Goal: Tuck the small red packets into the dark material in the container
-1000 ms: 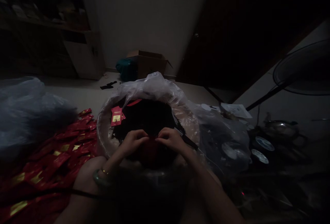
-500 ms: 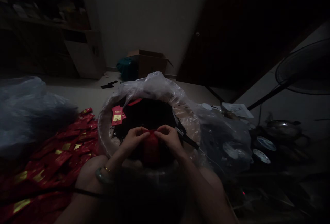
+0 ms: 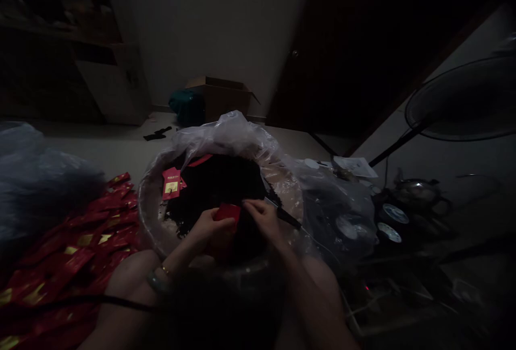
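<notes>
My left hand (image 3: 210,227) grips a small red packet (image 3: 229,212) by its side, thumb across the front. Just right of the packet is my right hand (image 3: 263,216), its thumb and fingertips drawn together in a pinch. Whatever may be between them is too dark to make out. Both hands are over a round tub (image 3: 148,199) lined with clear plastic (image 3: 229,129). Dark loose leaf-like material (image 3: 217,180) fills it. Red packets with a gold label (image 3: 171,184) lie at its left inner edge. A black-handled tool (image 3: 288,218) leans at the right rim.
Many red and gold packets (image 3: 84,237) are heaped at left beside a large plastic bag (image 3: 36,178). To the right are another plastic bag (image 3: 336,210), patterned dishes (image 3: 395,213), a teapot (image 3: 417,188) and a fan (image 3: 463,100). A cardboard box (image 3: 223,97) stands behind.
My right hand has come off the red packet, which both hands held at its top edge. My left hand now holds it alone, tilted and raised. The view has shifted slightly right.
</notes>
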The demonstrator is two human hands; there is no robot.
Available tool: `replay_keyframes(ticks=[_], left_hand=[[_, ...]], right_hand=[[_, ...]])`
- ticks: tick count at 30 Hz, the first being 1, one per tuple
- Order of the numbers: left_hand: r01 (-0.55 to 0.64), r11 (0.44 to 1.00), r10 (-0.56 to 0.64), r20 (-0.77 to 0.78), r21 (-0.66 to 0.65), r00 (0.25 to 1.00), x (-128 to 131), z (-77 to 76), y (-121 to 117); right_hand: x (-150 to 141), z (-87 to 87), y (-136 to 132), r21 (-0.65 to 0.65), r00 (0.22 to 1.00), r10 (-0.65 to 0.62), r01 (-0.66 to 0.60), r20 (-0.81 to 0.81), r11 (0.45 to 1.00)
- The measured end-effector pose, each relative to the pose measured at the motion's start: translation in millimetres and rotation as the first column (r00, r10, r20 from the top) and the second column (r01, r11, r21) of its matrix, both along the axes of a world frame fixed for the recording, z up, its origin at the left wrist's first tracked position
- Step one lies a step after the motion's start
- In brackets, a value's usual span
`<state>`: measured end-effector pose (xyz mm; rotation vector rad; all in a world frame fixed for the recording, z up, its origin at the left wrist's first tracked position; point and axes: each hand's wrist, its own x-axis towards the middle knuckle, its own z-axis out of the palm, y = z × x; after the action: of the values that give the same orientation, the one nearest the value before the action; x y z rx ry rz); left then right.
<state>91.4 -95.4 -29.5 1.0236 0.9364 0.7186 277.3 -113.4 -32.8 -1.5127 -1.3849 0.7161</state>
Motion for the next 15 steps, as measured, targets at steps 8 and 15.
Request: replay_keyframes(ticks=[8,15], left_hand=[[-0.015,0.999,0.013,-0.030,-0.046,0.999,5,10.7,-6],[-0.032,0.999,0.035,-0.082,0.033,0.996,11,7.1,-10]], right_hand=[[105,-41.3,3,-0.177,0.786,0.025,0.108,0.617,0.978],[74,8.5,-8,-0.160,0.933,0.158,-0.111,0.324,0.981]])
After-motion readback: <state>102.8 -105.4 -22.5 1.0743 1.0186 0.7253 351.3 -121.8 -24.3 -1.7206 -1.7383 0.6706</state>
